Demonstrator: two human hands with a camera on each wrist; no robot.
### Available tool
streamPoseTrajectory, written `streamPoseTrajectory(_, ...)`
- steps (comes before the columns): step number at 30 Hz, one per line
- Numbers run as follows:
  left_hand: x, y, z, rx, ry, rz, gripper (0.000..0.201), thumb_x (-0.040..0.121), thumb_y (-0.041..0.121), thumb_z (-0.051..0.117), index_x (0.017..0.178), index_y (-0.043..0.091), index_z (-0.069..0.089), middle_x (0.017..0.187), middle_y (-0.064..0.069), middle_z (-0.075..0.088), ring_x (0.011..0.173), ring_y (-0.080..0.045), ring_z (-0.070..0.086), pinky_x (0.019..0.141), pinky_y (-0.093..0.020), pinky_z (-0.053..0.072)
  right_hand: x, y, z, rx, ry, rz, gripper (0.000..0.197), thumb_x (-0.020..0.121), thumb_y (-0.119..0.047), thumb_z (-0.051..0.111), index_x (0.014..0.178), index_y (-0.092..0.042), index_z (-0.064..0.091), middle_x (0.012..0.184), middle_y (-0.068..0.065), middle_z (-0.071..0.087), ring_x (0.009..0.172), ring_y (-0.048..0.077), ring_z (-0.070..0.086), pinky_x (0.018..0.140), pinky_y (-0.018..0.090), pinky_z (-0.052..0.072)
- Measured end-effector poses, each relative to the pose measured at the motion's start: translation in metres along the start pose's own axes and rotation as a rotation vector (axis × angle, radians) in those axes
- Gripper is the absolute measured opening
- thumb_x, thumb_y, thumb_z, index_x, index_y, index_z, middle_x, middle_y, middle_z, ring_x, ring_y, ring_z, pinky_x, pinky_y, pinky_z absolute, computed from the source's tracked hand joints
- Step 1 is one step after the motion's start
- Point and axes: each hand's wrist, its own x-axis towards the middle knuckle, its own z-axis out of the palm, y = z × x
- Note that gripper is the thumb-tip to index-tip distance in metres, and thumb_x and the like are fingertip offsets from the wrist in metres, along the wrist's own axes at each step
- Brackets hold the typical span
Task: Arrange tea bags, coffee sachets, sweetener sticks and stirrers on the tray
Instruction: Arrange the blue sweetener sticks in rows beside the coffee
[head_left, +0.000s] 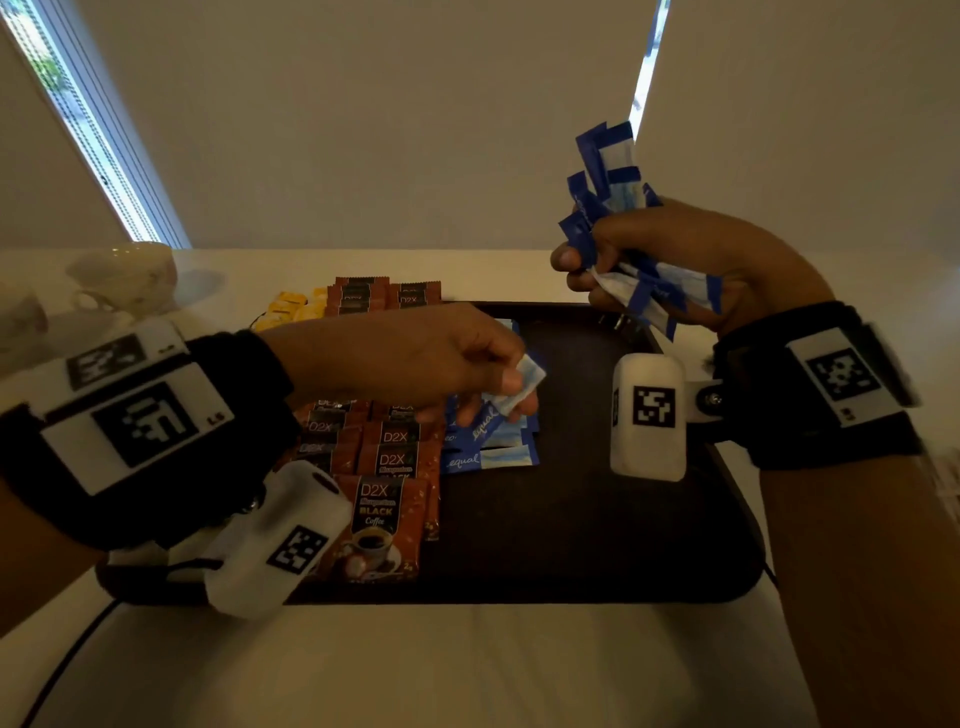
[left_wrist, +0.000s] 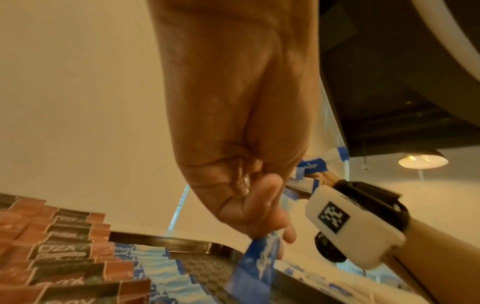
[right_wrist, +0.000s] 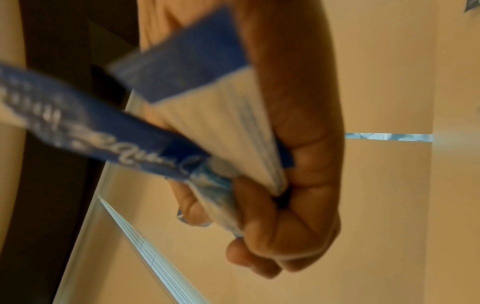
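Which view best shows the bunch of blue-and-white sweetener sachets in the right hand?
The head view: the right hand grips the fanned bunch of blue-and-white sweetener sachets above the dark tray. The right wrist view shows it close but blurred; the left wrist view catches only a few ends.

Hidden from me: my left hand (head_left: 415, 358) covers upper coffee sachets (head_left: 387, 457); blurred sweetener sticks (right_wrist: 182, 115); teacup (head_left: 130, 275) indistinct.

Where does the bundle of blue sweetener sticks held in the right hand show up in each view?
Head: bundle of sweetener sticks upper right, gripped by the right hand.
Left wrist: right of centre, behind the left hand.
Right wrist: centre-left, blurred.
Shared landmark: dark tray.
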Motion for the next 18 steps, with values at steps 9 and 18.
streamPoseTrajectory(9, 0.023, -0.009, 0.028, 0.393, -0.154, 0.101, 0.022, 0.092, 0.023, 0.058, 0.112, 0.017, 0.063, 0.08, 0.022, 0.049, 0.075, 0.022, 0.047, 0.072, 0.003, 0.032, 0.001, 0.001, 0.001, -0.054, 0.007, 0.029, 0.029, 0.084, 0.012, 0.031, 0.084, -0.015, 0.043, 0.066, 0.002, 0.055, 0.054, 0.008, 0.049, 0.046, 0.015, 0.041)
streamPoseTrajectory(18, 0.029, -0.009, 0.027, 0.496, -0.063, 0.095, 0.025, 0.087, 0.023, 0.064, 0.112, 0.019, 0.059, 0.095, 0.016, 0.051, 0.075, 0.013, 0.049, 0.068, -0.004, 0.038, -0.001, 0.0, 0.001, -0.084, 0.02, 0.03, 0.028, 0.084, 0.01, 0.032, 0.084, -0.015, 0.044, 0.066, 0.001, 0.056, 0.056, 0.009, 0.048, 0.047, 0.016, 0.04)
